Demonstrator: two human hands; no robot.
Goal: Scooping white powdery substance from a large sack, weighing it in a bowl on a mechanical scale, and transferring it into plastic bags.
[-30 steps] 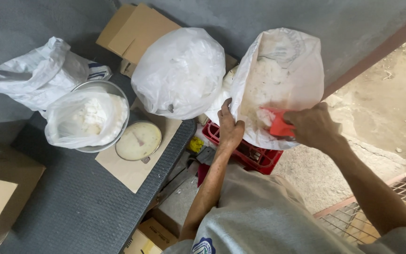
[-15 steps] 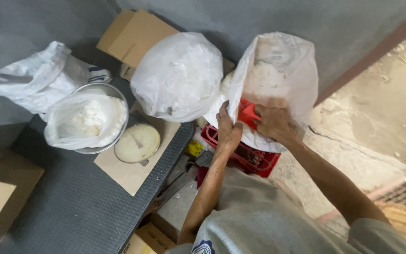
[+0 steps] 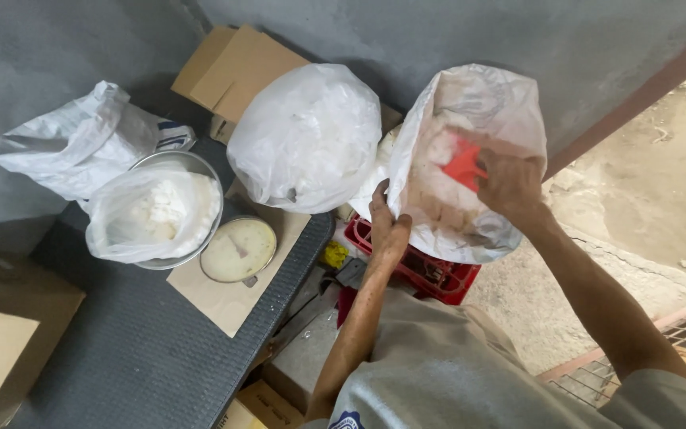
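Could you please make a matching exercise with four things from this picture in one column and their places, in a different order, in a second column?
Things:
1. red scoop
2. round dial scale
3. red crate
4. small plastic bag of white powder

Places:
A. in the metal bowl
B. under the big open sack
C. on the flat piece of cardboard
D. in the right hand, inside the big open sack

Pairs: 1-D, 2-C, 3-B, 4-A
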